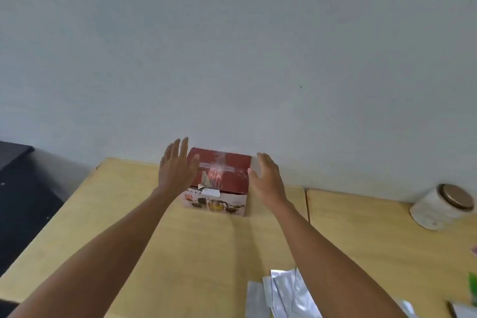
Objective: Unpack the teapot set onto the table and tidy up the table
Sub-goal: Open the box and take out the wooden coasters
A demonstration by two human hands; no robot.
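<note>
Fingers (180, 150) of your left hand (175, 170) are straight and spread beside the left face of the red teapot-set box (219, 178), and your right hand (265, 178) is loosely opened at its right face; you grasp nothing, and whether either palm touches it can't be told. Your box stands closed at the far edge of the wooden table (129, 214) against the wall, with a white jar (441, 206) far right and silver packets (281, 294) near right.

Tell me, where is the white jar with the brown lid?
In the head view, the white jar sits at the table's far right, by the wall, well right of the red box.
</note>
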